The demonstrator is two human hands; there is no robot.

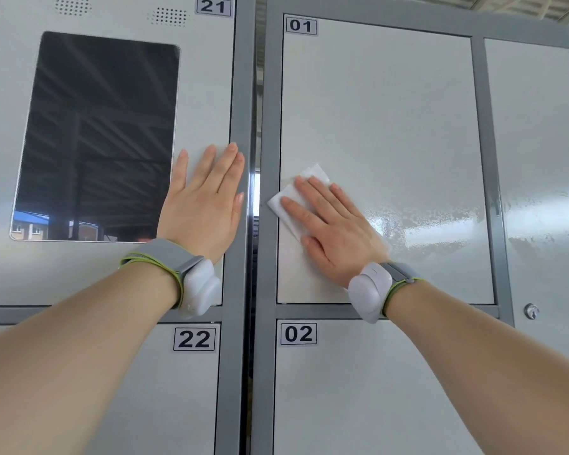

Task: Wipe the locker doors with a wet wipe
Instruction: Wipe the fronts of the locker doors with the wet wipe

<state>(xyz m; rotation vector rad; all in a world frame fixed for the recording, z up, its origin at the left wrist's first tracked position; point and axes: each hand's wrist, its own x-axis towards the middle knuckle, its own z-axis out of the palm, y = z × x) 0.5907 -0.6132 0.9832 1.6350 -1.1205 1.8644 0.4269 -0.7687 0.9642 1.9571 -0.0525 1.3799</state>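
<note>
We are pressing our right hand (332, 231), fingers flat and spread, on the folded white wet wipe (296, 200) against the pale grey metal locker door marked 01 (391, 110), near its left edge at mid-height. Our left hand (204, 205) is resting open and flat on the neighbouring panel numbered 21 (207, 93), beside its dark glass screen (99, 136) — apparently bracing us. A wet sheen is showing low and to the right on the door, so we are judging the wiping partly done — next, sweeping the dry upper area.
</note>
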